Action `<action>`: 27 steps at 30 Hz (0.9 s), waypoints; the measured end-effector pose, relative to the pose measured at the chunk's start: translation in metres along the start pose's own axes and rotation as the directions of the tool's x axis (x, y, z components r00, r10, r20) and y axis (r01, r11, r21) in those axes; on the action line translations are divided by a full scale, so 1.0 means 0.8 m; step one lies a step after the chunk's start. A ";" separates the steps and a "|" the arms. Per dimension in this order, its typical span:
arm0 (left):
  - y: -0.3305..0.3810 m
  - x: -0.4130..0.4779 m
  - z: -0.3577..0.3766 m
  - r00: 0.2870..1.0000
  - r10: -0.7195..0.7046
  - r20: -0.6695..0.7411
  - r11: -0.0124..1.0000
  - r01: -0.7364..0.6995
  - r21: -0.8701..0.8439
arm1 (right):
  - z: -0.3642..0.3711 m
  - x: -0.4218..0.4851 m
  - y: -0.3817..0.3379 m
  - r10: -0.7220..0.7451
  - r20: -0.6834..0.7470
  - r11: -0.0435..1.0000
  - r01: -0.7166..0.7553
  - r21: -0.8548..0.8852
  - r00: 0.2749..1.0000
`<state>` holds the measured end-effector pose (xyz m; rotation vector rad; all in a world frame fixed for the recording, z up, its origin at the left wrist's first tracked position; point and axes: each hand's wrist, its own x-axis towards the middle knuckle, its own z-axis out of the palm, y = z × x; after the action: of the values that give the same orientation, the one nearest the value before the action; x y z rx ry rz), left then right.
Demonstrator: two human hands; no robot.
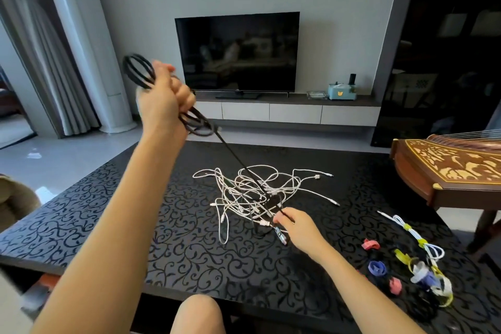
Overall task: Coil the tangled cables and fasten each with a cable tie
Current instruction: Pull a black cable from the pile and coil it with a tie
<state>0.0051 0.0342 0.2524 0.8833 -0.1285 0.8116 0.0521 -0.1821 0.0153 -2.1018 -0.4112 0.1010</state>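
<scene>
Loose cable ties (371, 245) are scattered on the near right of the black table (189, 266), beside a tied white cable (417, 238). A black cable (235, 157) is pinched near its end in the right hand (298, 228), just beside the tangled white cables (244, 192). Its coiled loops are gripped in the raised left hand (165, 97), before a television (237, 51)

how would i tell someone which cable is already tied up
Find the black patterned table and go to its right edge, near the wooden zither. The finished cable lies there, apart from the tangled pile: white, folded long, with yellow ties round it.
</scene>
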 end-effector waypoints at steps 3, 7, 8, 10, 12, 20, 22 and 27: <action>0.022 0.021 -0.004 0.956 0.286 -0.057 0.948 -0.274 0.164 | -0.017 0.036 -0.011 -0.020 -0.073 0.996 0.014 -0.084 0.997; 0.010 0.046 -0.023 0.872 0.479 0.101 0.692 -0.447 0.567 | -0.081 0.106 -0.093 -0.010 -0.298 0.990 0.052 0.131 0.955; 0.002 0.047 -0.025 0.869 0.473 0.145 0.635 -0.451 0.628 | -0.098 0.120 -0.123 -0.035 -0.342 0.973 0.109 0.201 0.939; -0.012 0.044 -0.024 0.864 0.465 0.194 0.565 -0.458 0.687 | -0.131 0.136 -0.191 -0.169 -0.416 0.929 0.285 0.235 0.894; -0.026 0.039 -0.022 0.890 0.420 0.177 0.573 -0.412 0.708 | -0.157 0.138 -0.260 -0.359 -0.453 0.857 0.480 0.185 0.816; -0.055 0.025 -0.026 0.977 0.204 0.062 0.667 -0.185 0.721 | -0.179 0.093 -0.347 -0.658 -0.413 0.692 0.722 -0.003 0.629; -0.059 0.026 -0.036 0.999 0.038 -0.013 0.673 -0.015 0.739 | -0.169 0.075 -0.320 -0.599 -0.307 0.790 0.608 -0.078 0.739; -0.063 0.002 -0.056 0.893 -0.451 0.003 0.780 0.392 0.488 | -0.138 0.029 -0.234 -0.428 -0.021 0.896 0.422 -0.137 0.904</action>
<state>0.0308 0.0492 0.1921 1.3717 0.1755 0.3597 0.0531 -0.1732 0.2336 -2.0854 -0.8572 -0.2416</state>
